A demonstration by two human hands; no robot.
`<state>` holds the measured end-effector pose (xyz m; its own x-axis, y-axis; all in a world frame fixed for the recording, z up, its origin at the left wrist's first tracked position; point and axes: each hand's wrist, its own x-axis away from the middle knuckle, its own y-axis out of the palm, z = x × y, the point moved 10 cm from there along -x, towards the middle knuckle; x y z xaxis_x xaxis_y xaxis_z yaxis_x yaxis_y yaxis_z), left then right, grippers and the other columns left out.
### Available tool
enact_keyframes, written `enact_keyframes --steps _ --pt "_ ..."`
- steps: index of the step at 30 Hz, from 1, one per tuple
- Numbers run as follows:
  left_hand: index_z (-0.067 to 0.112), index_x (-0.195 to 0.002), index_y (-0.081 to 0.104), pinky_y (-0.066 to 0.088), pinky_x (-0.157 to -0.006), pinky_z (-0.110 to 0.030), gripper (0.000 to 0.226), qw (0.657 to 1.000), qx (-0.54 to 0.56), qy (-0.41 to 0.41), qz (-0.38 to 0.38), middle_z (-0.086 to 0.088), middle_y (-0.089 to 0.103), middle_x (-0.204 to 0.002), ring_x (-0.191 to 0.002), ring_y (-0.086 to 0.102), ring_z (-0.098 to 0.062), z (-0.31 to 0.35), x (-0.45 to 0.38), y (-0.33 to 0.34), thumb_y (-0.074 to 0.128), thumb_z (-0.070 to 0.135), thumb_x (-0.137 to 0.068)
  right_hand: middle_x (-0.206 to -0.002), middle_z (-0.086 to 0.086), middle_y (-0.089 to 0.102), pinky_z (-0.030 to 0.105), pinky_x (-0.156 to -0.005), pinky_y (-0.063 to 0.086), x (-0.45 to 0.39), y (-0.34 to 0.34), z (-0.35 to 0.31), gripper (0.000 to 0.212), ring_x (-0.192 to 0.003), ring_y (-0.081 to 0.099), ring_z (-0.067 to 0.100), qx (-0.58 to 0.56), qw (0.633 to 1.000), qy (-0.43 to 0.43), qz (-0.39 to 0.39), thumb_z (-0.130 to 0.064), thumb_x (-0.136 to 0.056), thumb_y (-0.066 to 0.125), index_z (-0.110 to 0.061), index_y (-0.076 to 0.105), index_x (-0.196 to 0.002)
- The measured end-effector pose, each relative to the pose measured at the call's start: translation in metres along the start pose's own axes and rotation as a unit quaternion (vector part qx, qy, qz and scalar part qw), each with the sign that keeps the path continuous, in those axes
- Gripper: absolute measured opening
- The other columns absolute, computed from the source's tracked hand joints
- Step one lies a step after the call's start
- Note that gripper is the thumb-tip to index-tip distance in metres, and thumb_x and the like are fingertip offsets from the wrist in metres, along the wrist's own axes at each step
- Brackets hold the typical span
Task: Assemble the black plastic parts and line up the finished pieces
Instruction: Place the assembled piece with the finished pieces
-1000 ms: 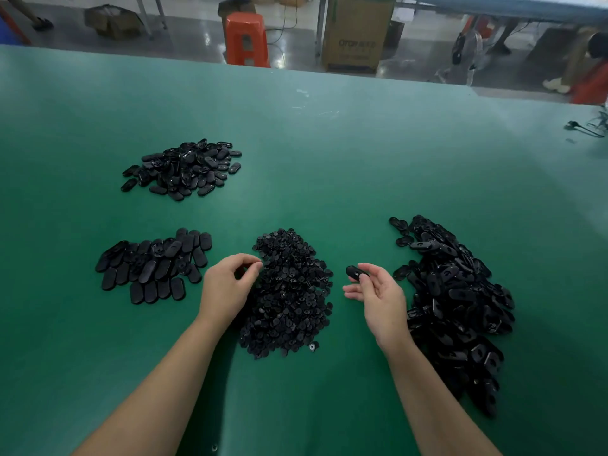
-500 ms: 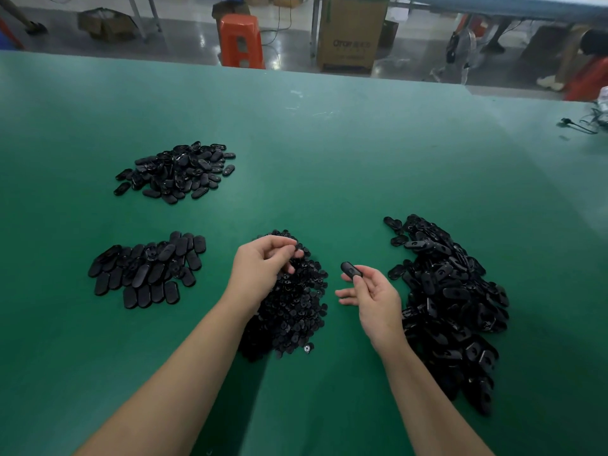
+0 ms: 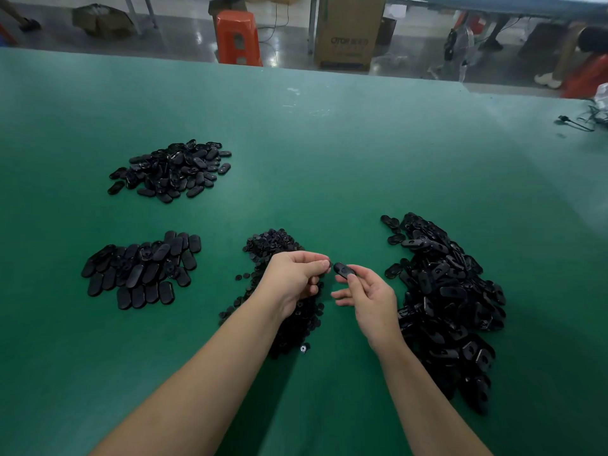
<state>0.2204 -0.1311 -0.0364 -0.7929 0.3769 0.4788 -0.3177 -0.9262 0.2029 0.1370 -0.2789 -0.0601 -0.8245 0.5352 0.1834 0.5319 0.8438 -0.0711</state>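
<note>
Black plastic parts are meeting above the green surface: right hand pinching an oval shell, left hand pinching a barely visible small piece, apparently for insertion.

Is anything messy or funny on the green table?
A few small things. Some little round bits have strayed from the middle pile onto the green table. One round bit at the pile's near edge shows a pale center, unlike the other black ones. Nothing looks broken.

Factory floor: green worktable, part piles
</note>
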Motion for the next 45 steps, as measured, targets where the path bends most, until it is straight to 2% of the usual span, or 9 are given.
enact_keyframes --steps 4,8,12,15,29,32,35,39,45 --pt "0.008 -0.085 0.074 0.041 -0.044 -0.022 0.004 0.986 -0.144 0.079 0.021 0.006 0.063 -0.055 -0.039 0.046 -0.009 0.011 -0.002 0.002 0.075 0.004 -0.087 -0.093 0.000 0.078 0.026 -0.064 0.059 0.001 -0.001 0.000 0.020 -0.073 0.075 0.024 -0.003 1.000 -0.001 0.001 -0.008 -0.105 0.051 -0.014 0.066 -0.117" --pt "0.023 -0.077 0.073 0.040 -0.052 -0.013 0.013 0.939 -0.308 0.144 0.052 0.012 0.067 -0.065 -0.046 0.052 0.003 0.022 -0.004 0.014 0.075 0.016 -0.087 -0.093 0.000 0.078 0.026 -0.063 0.059 0.001 -0.001 -0.001 0.020 -0.072 0.075 0.024 -0.005 1.000 -0.002 -0.001 -0.007 -0.105 0.050 -0.013 0.066 -0.116" --pt "0.027 -0.073 0.069 0.040 -0.057 -0.005 0.019 0.922 -0.349 0.154 0.063 0.016 0.066 -0.065 -0.060 0.059 0.011 0.020 -0.004 0.021 0.072 0.017 -0.088 -0.094 0.001 0.078 0.027 -0.064 0.059 0.002 -0.001 -0.001 0.020 -0.072 0.075 0.024 -0.007 1.000 -0.005 0.000 -0.005 -0.105 0.050 -0.012 0.066 -0.116" --pt "0.020 -0.081 0.073 0.041 -0.063 -0.008 0.010 0.904 -0.386 0.167 0.072 0.011 0.070 -0.074 -0.070 0.063 -0.002 0.022 -0.001 0.028 0.069 0.017 -0.089 -0.096 0.000 0.079 0.027 -0.065 0.060 0.002 -0.002 -0.001 0.020 -0.072 0.075 0.023 -0.013 1.000 -0.006 -0.003 -0.005 -0.105 0.051 -0.011 0.065 -0.117" --pt "0.016 -0.083 0.065 0.038 -0.060 -0.009 0.007 0.898 -0.390 0.181 0.091 0.009 0.062 -0.075 -0.071 0.055 -0.007 0.023 0.002 0.034 0.071 0.016 -0.086 -0.093 0.004 0.078 0.035 -0.068 0.062 0.001 -0.005 -0.001 0.020 -0.068 0.072 0.023 -0.021 1.000 -0.019 0.004 0.000 -0.103 0.051 -0.009 0.067 -0.112" --pt "0.020 -0.097 0.065 0.036 -0.060 -0.009 0.016 0.905 -0.380 0.171 0.080 0.007 0.063 -0.079 -0.076 0.057 -0.010 0.024 0.000 0.035 0.075 0.020 -0.085 -0.086 0.005 0.077 0.029 -0.058 0.059 0.001 -0.007 -0.003 0.020 -0.059 0.067 0.019 -0.049 0.999 -0.020 0.003 0.001 -0.104 0.049 -0.007 0.066 -0.109" --pt "0.024 -0.114 0.069 0.043 -0.074 -0.021 0.033 0.909 -0.387 0.146 0.049 0.003 0.068 -0.092 -0.085 0.061 -0.013 0.022 -0.005 0.034 0.080 0.025 -0.083 -0.079 0.002 0.074 0.028 -0.054 0.056 0.000 -0.009 -0.004 0.023 -0.056 0.064 0.018 -0.053 0.998 -0.029 0.003 0.002 -0.104 0.047 -0.011 0.067 -0.103" --pt "0.018 -0.084 0.073 0.047 -0.059 -0.024 0.012 0.913 -0.389 0.120 0.012 0.001 0.073 -0.080 -0.058 0.059 -0.012 0.016 -0.011 0.034 0.084 0.023 -0.079 -0.075 0.005 0.071 0.029 -0.056 0.055 -0.001 -0.008 -0.002 0.021 -0.059 0.063 0.018 -0.030 0.999 -0.044 0.001 -0.002 -0.104 0.050 -0.014 0.067 -0.100" --pt "0.011 -0.081 0.072 0.051 -0.046 -0.027 0.010 0.948 -0.306 0.093 -0.004 -0.003 0.070 -0.073 -0.045 0.059 -0.014 0.006 -0.012 0.037 0.081 0.013 -0.083 -0.073 0.000 0.068 0.023 -0.057 0.052 -0.001 -0.009 -0.003 0.015 -0.062 0.060 0.012 -0.020 0.998 -0.062 0.006 -0.006 -0.103 0.053 -0.017 0.063 -0.102"
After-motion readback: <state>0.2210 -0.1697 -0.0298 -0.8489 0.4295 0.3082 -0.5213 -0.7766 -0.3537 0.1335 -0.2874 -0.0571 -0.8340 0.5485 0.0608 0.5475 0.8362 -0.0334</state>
